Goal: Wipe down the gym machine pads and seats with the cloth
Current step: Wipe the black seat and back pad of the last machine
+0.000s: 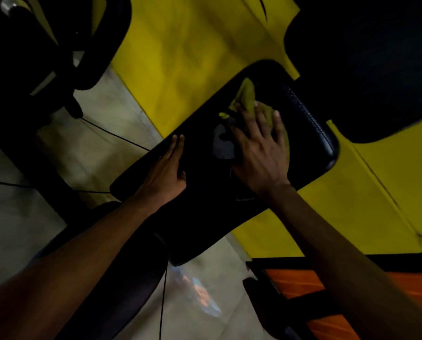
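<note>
Yellow wall panels (192, 57) and pale grey floor tiles (102, 143) surround a long black padded bench cushion (205, 204), with thin black cables (116, 135) beside it. The right hand (261, 153) presses flat, fingers spread, on a crumpled olive-green cloth (248, 94) near the cushion's far end. The left hand (165, 175) rests straight-fingered along its edge, grasping nothing.

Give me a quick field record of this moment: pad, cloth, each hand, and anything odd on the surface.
pad: black pad, running diagonally across the view
cloth: yellow-green cloth, lying on the pad's far end
right hand: right hand flat, fingers spread, pressing on the cloth
left hand: left hand resting on the pad's edge, fingers straight, holding nothing
surface: greyish patch beside the right hand; cause unclear
</note>
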The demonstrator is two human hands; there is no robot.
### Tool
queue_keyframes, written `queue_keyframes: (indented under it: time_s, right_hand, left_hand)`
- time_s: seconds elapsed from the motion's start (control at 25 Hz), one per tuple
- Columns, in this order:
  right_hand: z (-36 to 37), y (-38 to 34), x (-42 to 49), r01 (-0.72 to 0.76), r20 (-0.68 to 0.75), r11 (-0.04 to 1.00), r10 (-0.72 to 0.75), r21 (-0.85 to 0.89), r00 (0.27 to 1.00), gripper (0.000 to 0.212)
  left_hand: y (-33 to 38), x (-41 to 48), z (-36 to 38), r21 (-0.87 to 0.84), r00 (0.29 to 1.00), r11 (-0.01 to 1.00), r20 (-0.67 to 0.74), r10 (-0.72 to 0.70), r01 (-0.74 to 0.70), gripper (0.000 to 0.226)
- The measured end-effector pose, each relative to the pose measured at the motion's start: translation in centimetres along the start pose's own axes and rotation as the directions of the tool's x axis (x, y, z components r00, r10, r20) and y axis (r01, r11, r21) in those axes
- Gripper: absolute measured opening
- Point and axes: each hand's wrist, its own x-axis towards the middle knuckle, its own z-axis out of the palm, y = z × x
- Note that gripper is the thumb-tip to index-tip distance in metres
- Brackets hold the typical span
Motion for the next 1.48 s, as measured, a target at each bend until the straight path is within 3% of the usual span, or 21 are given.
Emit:
queue_keyframes:
  time_s: [0.16,0.24,0.36,0.48,0.64,0.92,1.12,1.36,1.48]
  right_hand:
    - [-1.7,2.2,-1.0,-0.099,-0.047,0.995,0.098,-0.023,0.994,0.071]
    - [-2.1,2.3,1.5,-0.120,-0.099,0.992,0.122,0.027,0.988,0.072]
    - [-2.3,3.1,1.7,-0.234,-0.147,0.966,0.248,0.106,0.958,0.069]
    - [-1.7,2.5,-3.0,-0.463,-0.136,0.874,0.481,0.144,0.866,0.076]
    - [-1.6,-1.2,-4.2,-0.706,-0.065,0.669,0.735,0.232,0.675,0.095]
    - [-0.7,-1.4,-2.5,-0.732,-0.150,0.634,0.772,0.250,0.618,0.086]
    - [0.8,-5.3,-5.9,-0.774,-0.069,0.516,0.845,0.367,0.531,0.097]
    - [1.6,-4.7,-4.5,-0.809,-0.088,0.327,0.941,0.488,0.327,0.091]
    - [3.9,-9.7,-6.7,-0.788,0.009,0.323,0.923,0.523,0.385,0.086]
  left_hand:
    - [2.6,0.4,-0.1,0.089,0.992,0.988,-0.012,0.125,-0.123,0.085]
    - [3.5,0.9,0.4,0.128,0.996,0.988,-0.020,0.093,-0.089,0.078]
    - [3.5,0.9,1.0,0.149,0.999,0.987,0.002,0.054,-0.054,0.086]
    - [3.0,0.9,0.2,0.100,0.995,0.991,0.071,0.076,-0.083,0.094]
    - [2.9,1.1,-1.8,0.038,0.978,0.993,0.182,0.105,-0.114,0.094]
    - [2.8,0.8,-1.3,0.188,0.978,0.976,0.195,0.071,-0.108,0.099]
    - [2.3,1.0,-1.9,0.198,0.972,0.971,0.220,0.087,-0.132,0.102]
    - [0.8,0.8,-1.3,0.220,0.972,0.960,0.192,0.133,-0.175,0.102]
    - [1.2,0.6,-1.3,0.240,0.977,0.959,0.187,0.106,-0.151,0.098]
